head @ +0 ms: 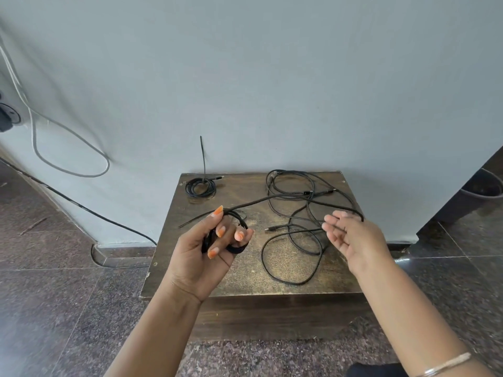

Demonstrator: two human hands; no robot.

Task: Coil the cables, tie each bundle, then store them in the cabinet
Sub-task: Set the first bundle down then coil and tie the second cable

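The left hand (215, 240) is gripping a few small loops of a black cable (272, 198), whose free length is running right across the tabletop (245, 278) to the right hand (351, 235), where it is draping over relaxed, uncurled fingers. One coiled bundle (200, 187) is lying at the far left corner, a tie sticking up from it. Loose cables (294, 240) are sprawling on the right, not yet coiled. Tying and storing look mostly undone; no cabinet is showing.

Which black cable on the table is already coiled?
The small black cable bundle at the wooden table's far left corner; the black cables on the right lie in loose loops.
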